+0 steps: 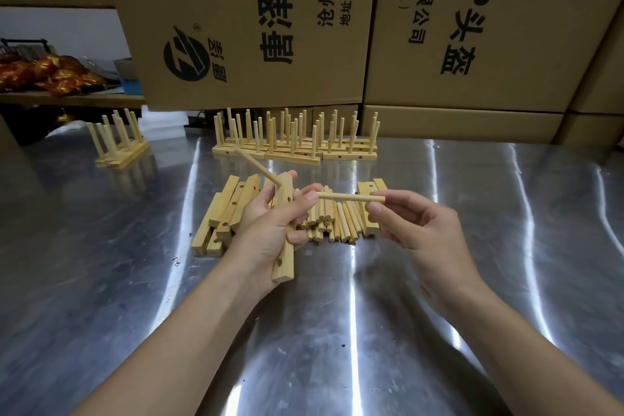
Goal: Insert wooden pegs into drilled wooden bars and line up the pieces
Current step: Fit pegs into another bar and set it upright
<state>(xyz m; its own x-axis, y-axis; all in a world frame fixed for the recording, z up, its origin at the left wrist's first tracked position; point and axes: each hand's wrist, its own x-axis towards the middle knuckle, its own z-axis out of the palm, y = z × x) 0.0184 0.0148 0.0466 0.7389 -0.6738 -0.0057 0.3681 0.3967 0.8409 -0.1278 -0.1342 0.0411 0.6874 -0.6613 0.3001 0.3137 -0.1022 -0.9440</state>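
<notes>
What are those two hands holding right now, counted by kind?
Bars: 1, the bar gripped in the left hand.
Pegs: 2, the inserted peg standing in that bar, and the loose peg pinched by the right hand.
Total: 3.

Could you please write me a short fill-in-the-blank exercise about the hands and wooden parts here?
The left hand grips a pale drilled wooden bar with ____ inserted wooden peg sticking out.
The right hand pinches a loose round wooden peg held roughly ____.
The heap of loose pegs rests on the shiny ____ table.
Missing words: one; horizontal; metal.
</notes>
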